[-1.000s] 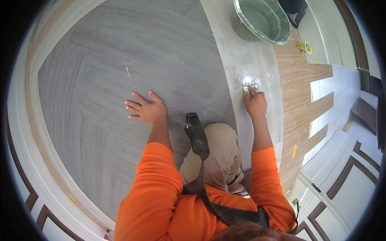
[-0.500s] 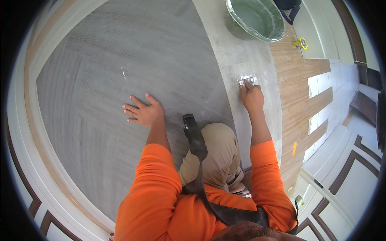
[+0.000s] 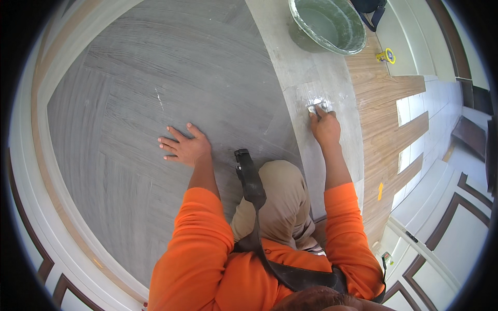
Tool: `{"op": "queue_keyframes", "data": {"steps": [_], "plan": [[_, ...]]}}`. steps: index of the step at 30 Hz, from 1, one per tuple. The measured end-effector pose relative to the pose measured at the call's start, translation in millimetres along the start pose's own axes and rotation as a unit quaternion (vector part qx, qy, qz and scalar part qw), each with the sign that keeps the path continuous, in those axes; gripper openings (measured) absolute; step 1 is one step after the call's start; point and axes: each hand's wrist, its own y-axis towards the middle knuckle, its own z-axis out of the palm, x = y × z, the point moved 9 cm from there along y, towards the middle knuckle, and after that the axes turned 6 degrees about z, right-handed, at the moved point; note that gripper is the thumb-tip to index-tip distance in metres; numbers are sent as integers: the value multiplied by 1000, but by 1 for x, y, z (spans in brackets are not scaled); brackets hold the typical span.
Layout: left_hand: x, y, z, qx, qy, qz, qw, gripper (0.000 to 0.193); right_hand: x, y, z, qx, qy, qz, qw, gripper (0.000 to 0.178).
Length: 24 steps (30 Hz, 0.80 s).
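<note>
My left hand rests flat on the grey wood-patterned floor, its fingers spread and nothing under them but the floor. On the right, a small shiny scraper is gripped in my right hand, whose fingers press down on it. Its blade lies against the pale grey floor strip. Just beyond the blade, a wet, glossy patch catches the light. The scraper's handle is mostly hidden by my hand.
A green tub of cloudy liquid stands at the far right of the strip. Wood-look planks with stepped ends run along the right. A yellow roll sits near the wall. A black strap hangs by my knee.
The wet patch by the scraper looks broader and shinier. My right hand and the scraper have barely shifted, and my left hand stays put. The view has moved slightly.
</note>
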Motion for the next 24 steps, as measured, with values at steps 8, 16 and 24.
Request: {"op": "queue_keyframes", "data": {"steps": [8,16,24], "plan": [[-2,-1,-2,7,1,0,1000,82,-4,-8,1,-15,22,1,1000,44],[-2,-1,-2,3,-25,3,1000,83,-15,-12,5,6,21,12,1000,43],[1,0,-2,13,-20,-4,1000,83,-3,4,-1,-7,5,3,1000,43]]}}
